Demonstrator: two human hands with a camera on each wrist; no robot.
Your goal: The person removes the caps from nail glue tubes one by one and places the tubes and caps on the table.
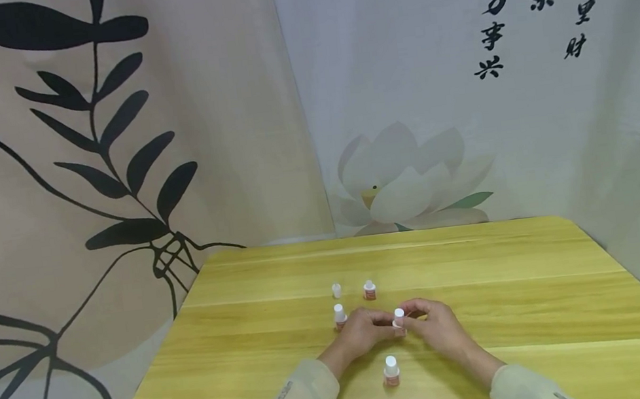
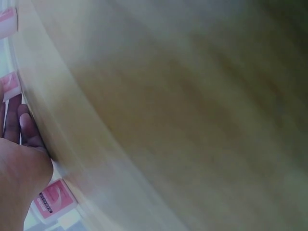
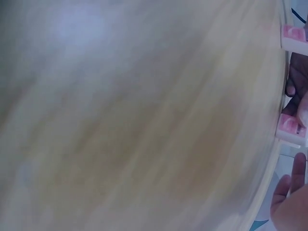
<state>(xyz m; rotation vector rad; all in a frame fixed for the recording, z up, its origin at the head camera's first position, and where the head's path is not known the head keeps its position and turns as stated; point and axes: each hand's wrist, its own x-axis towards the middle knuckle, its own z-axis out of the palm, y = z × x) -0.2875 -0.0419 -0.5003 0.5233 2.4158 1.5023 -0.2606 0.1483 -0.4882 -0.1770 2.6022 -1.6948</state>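
A small bottle with a white cap and pink label (image 1: 399, 323) stands between the two hands in the head view. My left hand (image 1: 361, 333) grips it from the left by thumb and fingertips; the right wrist view shows a thumb against the label of this bottle (image 3: 290, 124). From the right, my right hand (image 1: 438, 327) pinches at the same bottle near its cap, though the exact contact is partly hidden. Beside my left hand is another capped bottle (image 1: 340, 316). A third capped bottle (image 1: 391, 371) is nearer the body, between the forearms.
Farther back on the wooden table (image 1: 545, 305) stand a shorter-topped bottle (image 1: 370, 290) and a small white piece (image 1: 337, 290), perhaps a cap. A printed cloth (image 1: 241, 136) hangs behind the table.
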